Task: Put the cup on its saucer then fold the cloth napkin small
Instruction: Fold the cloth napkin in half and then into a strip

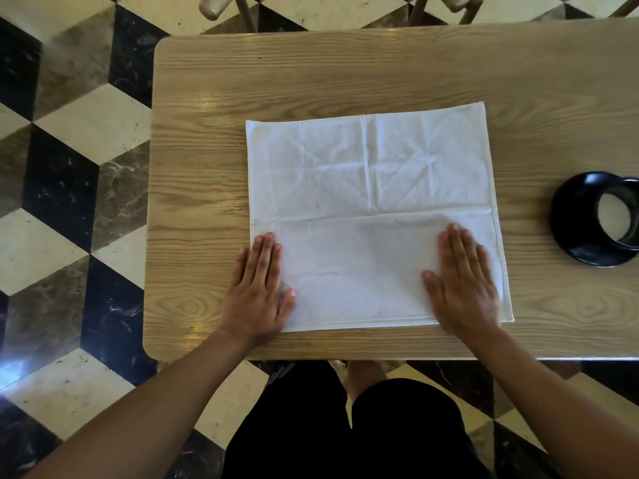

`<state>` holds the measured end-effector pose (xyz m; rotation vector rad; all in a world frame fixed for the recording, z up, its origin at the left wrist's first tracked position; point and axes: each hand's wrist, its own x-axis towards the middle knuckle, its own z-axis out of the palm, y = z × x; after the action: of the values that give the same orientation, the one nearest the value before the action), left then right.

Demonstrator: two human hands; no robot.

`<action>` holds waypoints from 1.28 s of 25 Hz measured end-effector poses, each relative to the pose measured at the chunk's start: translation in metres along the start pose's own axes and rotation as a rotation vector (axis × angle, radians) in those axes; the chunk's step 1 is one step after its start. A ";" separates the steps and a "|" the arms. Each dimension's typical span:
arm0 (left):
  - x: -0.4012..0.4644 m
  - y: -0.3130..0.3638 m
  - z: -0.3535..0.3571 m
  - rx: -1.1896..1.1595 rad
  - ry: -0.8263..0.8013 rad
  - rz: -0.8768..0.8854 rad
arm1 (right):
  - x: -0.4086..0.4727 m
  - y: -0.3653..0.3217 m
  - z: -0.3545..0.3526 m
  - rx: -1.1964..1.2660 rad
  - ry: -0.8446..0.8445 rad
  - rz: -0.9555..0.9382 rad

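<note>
Head view: you are looking down on a wooden table filling the centre and right of the frame.
Napkin: the white cloth napkin is lying flat mid-frame, and its near part seems to be doubled over already, with a straight edge running across just above your fingertips.
Left hand: your left hand is lying flat at the lower-left corner of the napkin, fingers straight and together, half on cloth and half on wood, gripping nothing.
Right hand: your right hand is pressing flat on the lower-right part of the cloth, fingers extended, holding nothing.
Cup and saucer: the black cup is sitting on the black saucer at the right edge of the frame, well apart from the napkin, so that part looks done; the frame is cutting off the cup's far side.
Step in hand: you are apparently smoothing the first fold.
Doing it well: be sweeping both palms outward toward the side edges, keeping the corners lined up, and be pressing the near crease firmly before you are starting the next fold.
</note>
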<state>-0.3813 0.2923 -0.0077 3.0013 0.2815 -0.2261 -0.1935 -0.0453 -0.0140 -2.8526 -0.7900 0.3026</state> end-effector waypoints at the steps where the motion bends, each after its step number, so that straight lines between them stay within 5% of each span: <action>1: 0.000 0.000 0.001 0.003 -0.006 0.002 | -0.001 0.009 -0.003 0.000 -0.003 0.023; 13: -0.002 0.003 -0.011 -0.028 -0.078 0.005 | -0.011 0.033 -0.020 0.122 -0.029 -0.012; 21: -0.064 -0.004 -0.032 -0.015 -0.005 0.192 | -0.064 0.077 -0.050 0.118 0.020 -0.055; 27: -0.063 -0.006 -0.051 0.052 -0.175 0.275 | -0.068 0.088 -0.054 0.154 -0.026 -0.151; 32: -0.060 -0.003 -0.063 0.058 -0.107 0.308 | -0.069 0.096 -0.061 0.129 -0.039 -0.193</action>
<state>-0.4316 0.2934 0.0630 3.0203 -0.1996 -0.3668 -0.1896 -0.1688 0.0347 -2.6334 -1.0062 0.3691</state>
